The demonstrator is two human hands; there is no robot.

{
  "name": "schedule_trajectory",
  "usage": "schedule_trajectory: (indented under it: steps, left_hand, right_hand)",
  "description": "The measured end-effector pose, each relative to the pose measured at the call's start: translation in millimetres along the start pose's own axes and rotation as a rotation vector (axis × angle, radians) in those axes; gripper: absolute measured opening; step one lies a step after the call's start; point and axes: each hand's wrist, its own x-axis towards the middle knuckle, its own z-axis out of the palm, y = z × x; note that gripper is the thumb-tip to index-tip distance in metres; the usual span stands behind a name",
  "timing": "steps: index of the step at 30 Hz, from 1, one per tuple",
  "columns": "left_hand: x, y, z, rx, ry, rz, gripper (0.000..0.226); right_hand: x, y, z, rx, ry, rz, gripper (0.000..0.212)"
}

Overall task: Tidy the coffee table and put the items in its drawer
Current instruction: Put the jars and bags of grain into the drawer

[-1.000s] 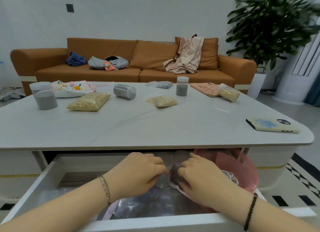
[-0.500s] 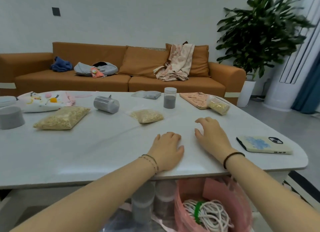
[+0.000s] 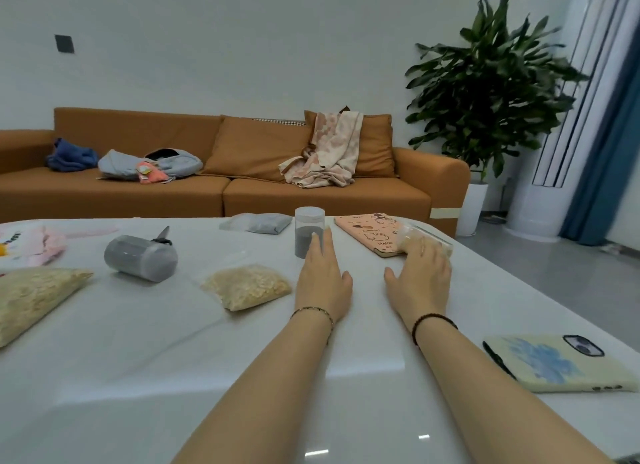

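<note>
Both my arms stretch out over the white coffee table. My left hand is open, fingers extended, its fingertips touching an upright clear jar of grey powder. My right hand is open and rests its fingers on a clear jar of yellow grains lying on its side against a pink notebook. Neither hand has closed around its jar. The drawer is out of view.
On the table lie a small bag of grains, a tipped grey jar, a large grain bag, a grey pouch, a pink cloth and a phone. An orange sofa and a potted plant stand behind.
My hands left the open drawer, rose over the tabletop and reached forward to the two jars. The view lifted, so the drawer dropped out of sight.
</note>
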Motion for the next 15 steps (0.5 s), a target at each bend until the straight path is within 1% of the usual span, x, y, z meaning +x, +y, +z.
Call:
schedule_trajectory:
  steps: [3, 5, 9, 11, 13, 15]
  left_hand:
    - [32, -7, 16, 0.025, 0.110, -0.003, 0.086]
    - [48, -14, 23, 0.015, 0.184, -0.072, 0.086]
    - [78, -30, 30, -0.177, 0.305, -0.207, 0.095]
    - [89, -37, 33, -0.282, 0.305, -0.251, 0.100]
    - [97, -40, 37, -0.344, 0.261, -0.266, 0.103]
    - [102, -41, 37, -0.358, 0.225, -0.273, 0.100]
  right_hand:
    - [27, 6, 14, 0.000, 0.028, 0.051, 0.078]
    - [42, 11, 21, 0.018, 0.045, 0.107, 0.081]
    - [66, 20, 34, 0.037, 0.062, 0.202, 0.087]
    - [71, 21, 40, 0.025, 0.066, 0.199, 0.086]
    - [76, 21, 45, 0.007, 0.087, 0.178, 0.083]
    - [77, 21, 45, -0.019, 0.099, 0.173, 0.074]
